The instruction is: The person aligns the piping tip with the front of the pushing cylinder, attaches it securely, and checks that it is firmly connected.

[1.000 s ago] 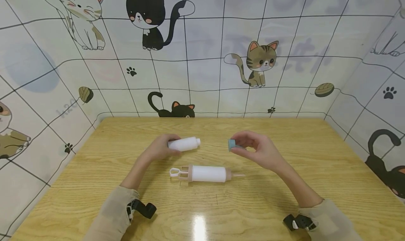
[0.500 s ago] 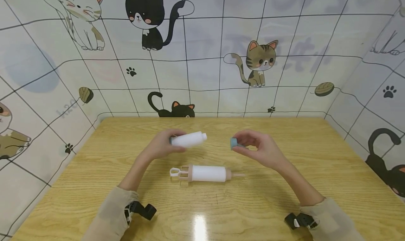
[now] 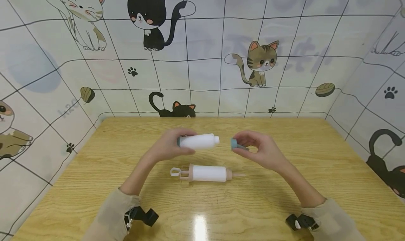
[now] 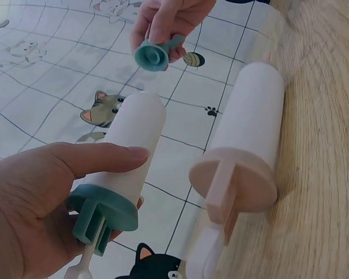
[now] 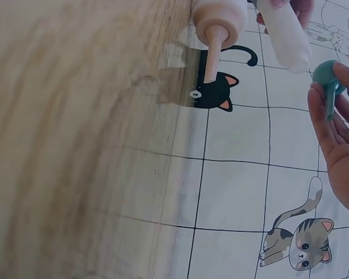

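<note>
In the head view my left hand (image 3: 166, 146) grips a toy syringe by its white barrel (image 3: 199, 141), raised over the table with its bare end to the right. The left wrist view shows the thumb along that barrel, and a teal collar (image 4: 107, 204) with a pale plunger at the back. My right hand (image 3: 262, 151) pinches a teal syringe nozzle (image 3: 233, 144) between thumb and fingers. Its hollow base faces the barrel across a small gap, and its thin spout (image 5: 330, 104) points away. Below both hands lies a second toy syringe (image 3: 209, 173), white and beige, nozzle to the right.
The wooden table (image 3: 316, 139) runs back to a wall sheet (image 3: 205, 72) printed with cats and grid lines. More of this sheet stands at both sides. A black wrist camera (image 3: 145, 215) sits on the left sleeve, another (image 3: 300, 221) on the right.
My left hand has moved to the right with the syringe barrel, narrowing the gap to the nozzle. The right hand has barely shifted. The beige syringe lies where it was.
</note>
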A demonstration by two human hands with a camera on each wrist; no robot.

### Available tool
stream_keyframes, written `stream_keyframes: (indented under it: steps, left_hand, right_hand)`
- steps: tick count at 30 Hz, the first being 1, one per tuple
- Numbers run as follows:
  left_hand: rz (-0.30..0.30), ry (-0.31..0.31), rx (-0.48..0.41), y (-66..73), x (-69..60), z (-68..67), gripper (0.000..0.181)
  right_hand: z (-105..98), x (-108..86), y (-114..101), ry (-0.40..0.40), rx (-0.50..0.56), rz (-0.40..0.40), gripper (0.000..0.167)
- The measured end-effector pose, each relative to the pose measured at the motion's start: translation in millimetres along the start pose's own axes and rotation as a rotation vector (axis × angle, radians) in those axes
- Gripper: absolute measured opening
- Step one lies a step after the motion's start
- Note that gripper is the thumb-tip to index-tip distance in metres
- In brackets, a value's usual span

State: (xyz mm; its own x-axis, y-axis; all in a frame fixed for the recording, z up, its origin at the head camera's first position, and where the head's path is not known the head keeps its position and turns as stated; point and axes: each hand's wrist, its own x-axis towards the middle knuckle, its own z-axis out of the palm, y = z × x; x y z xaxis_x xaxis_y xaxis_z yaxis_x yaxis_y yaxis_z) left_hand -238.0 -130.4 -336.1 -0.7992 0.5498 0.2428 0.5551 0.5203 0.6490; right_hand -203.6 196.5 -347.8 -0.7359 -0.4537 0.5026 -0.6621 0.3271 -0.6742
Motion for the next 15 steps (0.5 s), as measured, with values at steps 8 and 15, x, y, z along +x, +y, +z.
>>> stream_keyframes:
  steps: [8, 15]
  left_hand:
    - [0.052, -0.026, 0.011, 14.3, -1.9, -0.4, 0.048]
    - [0.096, -0.027, 0.044, 24.7, -4.8, -1.4, 0.047]
  right_hand:
    - [0.6, -0.3, -2.5, 0.015, -0.001, -0.043, 0.032]
    - [1.7, 0.3, -7.4, 0.021, 0.003, -0.082, 0.035]
